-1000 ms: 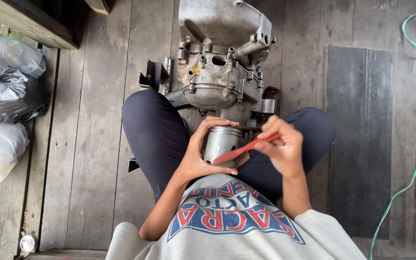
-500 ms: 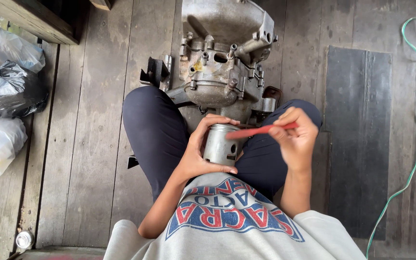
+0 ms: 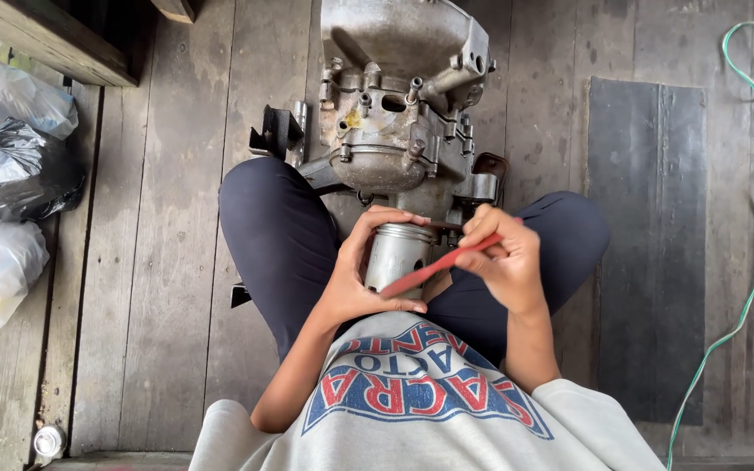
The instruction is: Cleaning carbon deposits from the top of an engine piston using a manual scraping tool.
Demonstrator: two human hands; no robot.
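While gripped at frame centre in the left hand (image 3: 361, 277), metal piston (image 3: 397, 253) mid-scrape by red strip (image 3: 436, 268) pinched in right hand (image 3: 506, 262); below, grimy engine block (image 3: 399, 113) apparently awaiting reassembly.

Engine block (image 3: 399, 105) on plank floor (image 3: 167, 201)

White and black plastic bags (image 3: 2, 174) lie far left.

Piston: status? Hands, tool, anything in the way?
Left hand wrapped round piston. Right hand holds red tool, its tip against the piston's side. Engine just ahead on the floor; nothing between.
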